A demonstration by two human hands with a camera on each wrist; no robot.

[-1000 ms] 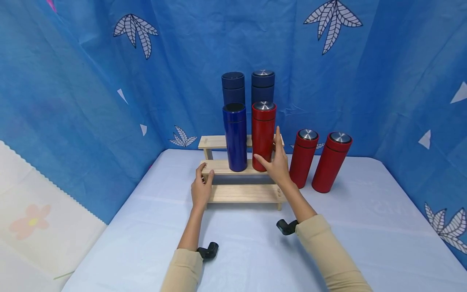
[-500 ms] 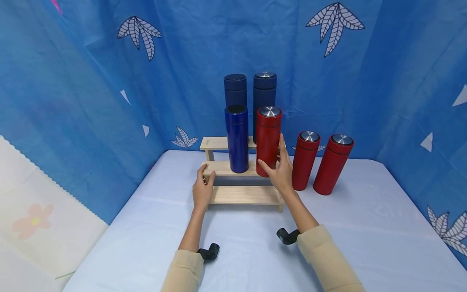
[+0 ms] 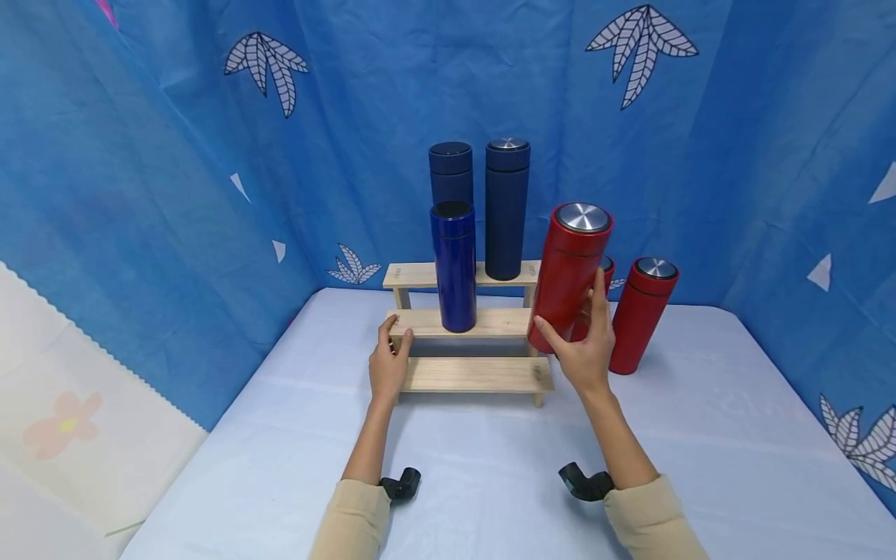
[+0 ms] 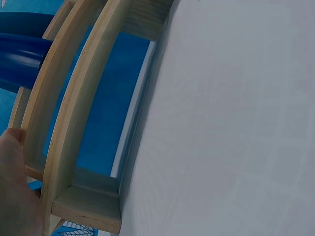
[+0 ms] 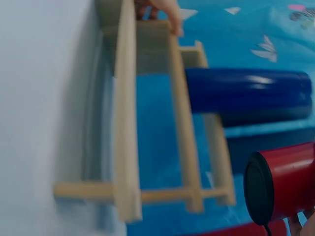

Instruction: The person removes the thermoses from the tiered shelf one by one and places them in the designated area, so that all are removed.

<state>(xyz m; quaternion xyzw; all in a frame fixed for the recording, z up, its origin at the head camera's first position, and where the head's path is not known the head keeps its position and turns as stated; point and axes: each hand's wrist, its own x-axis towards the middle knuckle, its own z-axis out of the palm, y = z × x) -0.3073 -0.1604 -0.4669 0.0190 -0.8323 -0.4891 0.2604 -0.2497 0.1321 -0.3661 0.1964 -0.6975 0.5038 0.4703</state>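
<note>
In the head view my right hand (image 3: 588,350) grips a glossy red bottle (image 3: 570,272) with a silver lid, held tilted off the right end of the wooden rack (image 3: 476,373). The right wrist view shows the bottle's dark base beside the rack, with nothing under it. My left hand (image 3: 388,365) holds the left end of the middle shelf between thumb and fingers. A glossy blue bottle (image 3: 456,272) stands on that shelf. Two dark navy bottles, one with a black lid (image 3: 451,171) and one with a silver lid (image 3: 505,210), stand on the top shelf behind.
Two more red bottles stand on the white-covered table (image 3: 476,482) right of the rack. One (image 3: 640,319) shows almost whole; the other (image 3: 607,268) is mostly behind the held bottle and my right hand. A blue patterned curtain (image 3: 378,93) hangs behind and at the sides.
The glossy red bottle has gone from standing on the middle shelf to being held off its right end, nearer the camera. My right hand moved right with it; my left hand stayed on the shelf.
</note>
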